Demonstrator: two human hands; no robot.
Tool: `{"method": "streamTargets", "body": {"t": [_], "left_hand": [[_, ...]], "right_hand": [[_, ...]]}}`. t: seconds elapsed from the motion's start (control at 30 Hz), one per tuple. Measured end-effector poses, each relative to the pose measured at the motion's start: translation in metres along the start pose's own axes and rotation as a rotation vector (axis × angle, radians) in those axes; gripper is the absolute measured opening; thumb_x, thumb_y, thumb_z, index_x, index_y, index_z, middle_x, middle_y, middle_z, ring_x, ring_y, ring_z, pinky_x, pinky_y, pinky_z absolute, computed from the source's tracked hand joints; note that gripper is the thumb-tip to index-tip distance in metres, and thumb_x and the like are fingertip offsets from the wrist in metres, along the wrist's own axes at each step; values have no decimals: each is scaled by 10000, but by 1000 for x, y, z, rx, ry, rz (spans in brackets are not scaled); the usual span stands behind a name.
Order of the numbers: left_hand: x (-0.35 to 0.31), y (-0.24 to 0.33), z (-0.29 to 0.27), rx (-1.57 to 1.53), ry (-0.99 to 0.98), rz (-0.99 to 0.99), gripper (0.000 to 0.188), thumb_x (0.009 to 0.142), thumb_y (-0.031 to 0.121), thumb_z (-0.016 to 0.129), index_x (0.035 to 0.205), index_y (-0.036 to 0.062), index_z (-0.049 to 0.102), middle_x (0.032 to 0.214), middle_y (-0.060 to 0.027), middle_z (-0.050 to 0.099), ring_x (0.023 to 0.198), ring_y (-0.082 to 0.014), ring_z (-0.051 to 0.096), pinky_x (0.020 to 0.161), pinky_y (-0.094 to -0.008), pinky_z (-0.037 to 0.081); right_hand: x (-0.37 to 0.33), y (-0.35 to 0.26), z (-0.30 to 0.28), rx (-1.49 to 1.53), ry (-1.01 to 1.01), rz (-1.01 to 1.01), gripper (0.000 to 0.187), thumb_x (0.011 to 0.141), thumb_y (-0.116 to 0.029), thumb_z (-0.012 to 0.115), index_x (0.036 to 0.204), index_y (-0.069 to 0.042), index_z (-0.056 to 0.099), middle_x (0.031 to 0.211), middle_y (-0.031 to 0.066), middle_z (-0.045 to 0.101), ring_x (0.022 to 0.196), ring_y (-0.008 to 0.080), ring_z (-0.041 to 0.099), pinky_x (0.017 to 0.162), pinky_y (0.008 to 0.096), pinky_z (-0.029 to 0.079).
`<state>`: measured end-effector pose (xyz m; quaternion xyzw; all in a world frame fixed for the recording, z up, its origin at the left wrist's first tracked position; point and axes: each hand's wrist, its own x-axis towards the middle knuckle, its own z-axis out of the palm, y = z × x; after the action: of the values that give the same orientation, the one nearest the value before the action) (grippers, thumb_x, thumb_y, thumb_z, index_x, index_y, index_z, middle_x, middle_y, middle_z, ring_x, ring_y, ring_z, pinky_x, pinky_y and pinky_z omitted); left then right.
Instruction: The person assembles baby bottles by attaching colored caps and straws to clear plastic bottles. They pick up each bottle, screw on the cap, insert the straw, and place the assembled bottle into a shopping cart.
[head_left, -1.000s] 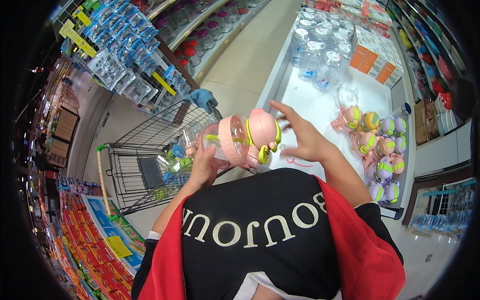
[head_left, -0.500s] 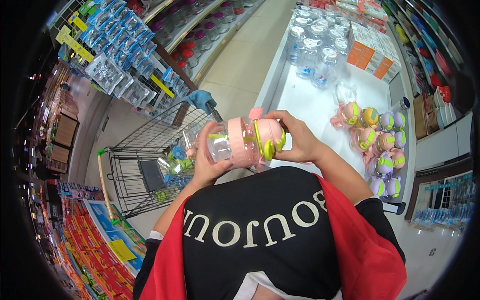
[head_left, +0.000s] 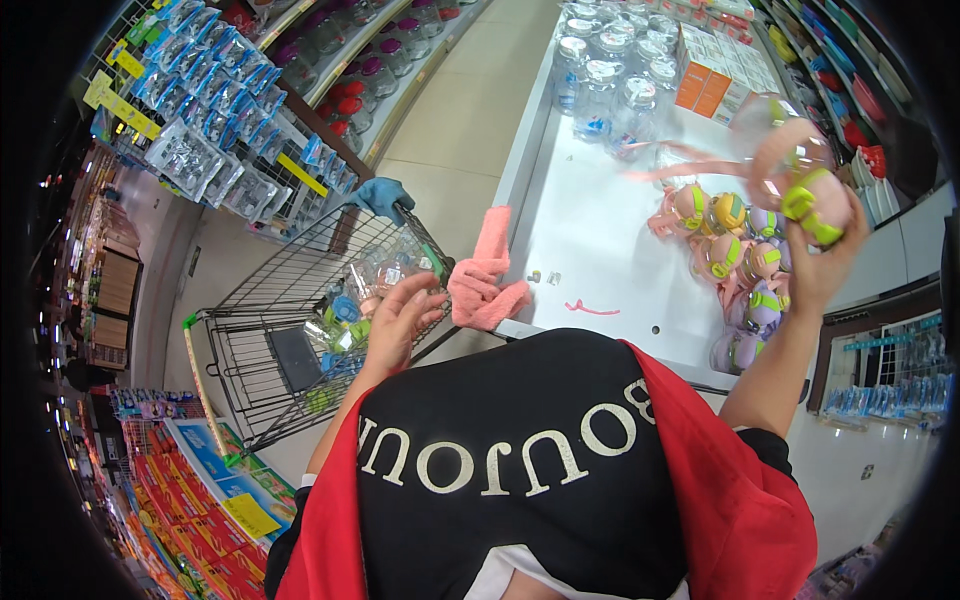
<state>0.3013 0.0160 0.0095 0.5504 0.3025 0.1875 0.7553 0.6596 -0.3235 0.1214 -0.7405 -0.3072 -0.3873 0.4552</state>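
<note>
In my right hand (head_left: 832,262) is a clear water bottle (head_left: 797,158) with a pink band, a pink lid and a green clasp. I grip it by the lid, tilted, above the right side of the white display table (head_left: 600,255). A pink strap trails leftward from it, blurred. Below it sit several similar bottles (head_left: 722,255) with pink, yellow and purple lids. My left hand (head_left: 400,322) has its fingers apart and holds nothing, beside the wire shopping cart (head_left: 255,340). Right of that hand, a pink cloth (head_left: 487,285) hangs at the table's near left corner.
Inside the cart lie clear bottles (head_left: 385,270) with coloured parts. A blue cloth (head_left: 380,197) is on its handle. Clear jars (head_left: 600,90) and orange-white boxes (head_left: 712,80) stand at the table's far end. Hanging packets (head_left: 205,150) and red packages (head_left: 190,500) are on the left.
The bottle has left my left hand and moved right and away in my right hand. My left hand has opened. The pink cloth and small pieces on the table have come into sight.
</note>
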Motion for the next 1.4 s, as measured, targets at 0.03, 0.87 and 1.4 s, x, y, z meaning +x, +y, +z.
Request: {"method": "streamTargets", "body": {"t": [0.03, 0.87, 1.4], "left_hand": [[1, -4, -4, -24, -3, 1, 318, 991, 148, 522, 1281, 18, 522, 1256, -87, 561, 1074, -182, 617, 882, -300, 511], [-40, -68, -111, 35, 145, -287, 332, 989, 200, 569, 1272, 28, 560, 1186, -41, 613, 1033, -135, 609, 866, -257, 490], [-161, -31, -417, -7, 965, 185, 326, 959, 261, 610, 1219, 64, 601, 1193, -61, 627, 987, -148, 629, 812, -265, 494]], "right_hand": [[0, -1, -12, -60, 49, -1, 725, 692, -72, 814, 1327, -75, 465, 1258, 118, 540, 1144, 246, 540, 1005, 356, 427], [-163, -19, 139, -395, -1165, 38, 843, 689, -361, 821, 1390, -103, 432, 1198, 237, 587, 1073, 374, 607, 881, 437, 506], [-263, -166, 244, -164, -1150, 219, 332, 945, -344, 522, 1083, -71, 653, 807, 215, 663, 750, 437, 632, 660, 498, 496]]}}
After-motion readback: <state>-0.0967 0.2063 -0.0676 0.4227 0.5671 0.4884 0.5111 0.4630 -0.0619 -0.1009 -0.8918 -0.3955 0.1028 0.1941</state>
